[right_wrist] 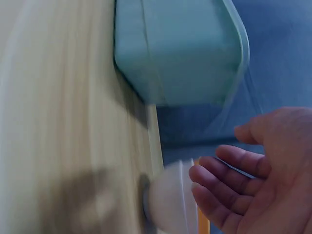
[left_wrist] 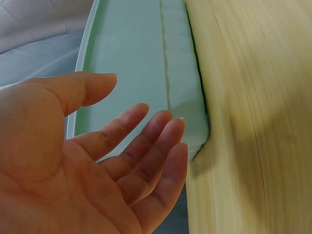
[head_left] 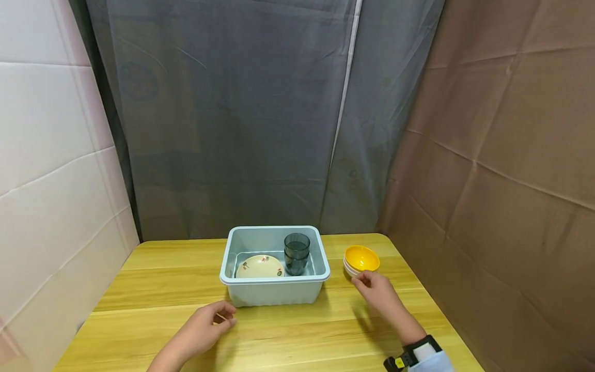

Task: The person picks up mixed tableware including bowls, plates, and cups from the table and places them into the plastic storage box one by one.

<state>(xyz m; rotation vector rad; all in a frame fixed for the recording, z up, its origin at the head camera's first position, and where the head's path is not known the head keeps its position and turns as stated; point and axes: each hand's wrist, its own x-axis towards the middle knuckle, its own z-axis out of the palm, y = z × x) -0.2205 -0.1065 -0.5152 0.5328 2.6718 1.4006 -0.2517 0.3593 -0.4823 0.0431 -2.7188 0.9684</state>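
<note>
Both grips empty; tub holds one plate and two tumblers, bowl stack outside

Count: two bare hands, one pale blue tub point(head_left: 274, 293), one plate point(head_left: 253, 266), two dark clear tumblers point(head_left: 296, 247), one yellow bowl point(head_left: 361, 257) and at least one white bowl point(head_left: 347, 268). All items are supported by one wood-grain tabletop point(head_left: 274, 341).

Containers: the tub stands upright. Inside, the cream plate with small printed motifs is on the left; the tumblers stand on the right, one above the other. The yellow bowl sits within the white one, upright on the tabletop to the right of the tub and apart from it.

Hands: the left grip point(head_left: 204, 328) is released, fingers loosely bent, thumb apart, near the tub's front left corner. The right grip point(head_left: 375, 293) is likewise released, fingers relaxed at the near side of the bowls; contact with them cannot be confirmed. A black strap point(head_left: 428, 341) encircles the right wrist, beside a light blue sleeve point(head_left: 432, 363).

Limits of view: the tub's front wall covers the plate's near edge. The exact number of white bowls cannot be settled. Both wrist views cut off the tub; the right one is blurred and crops the bowls.
</note>
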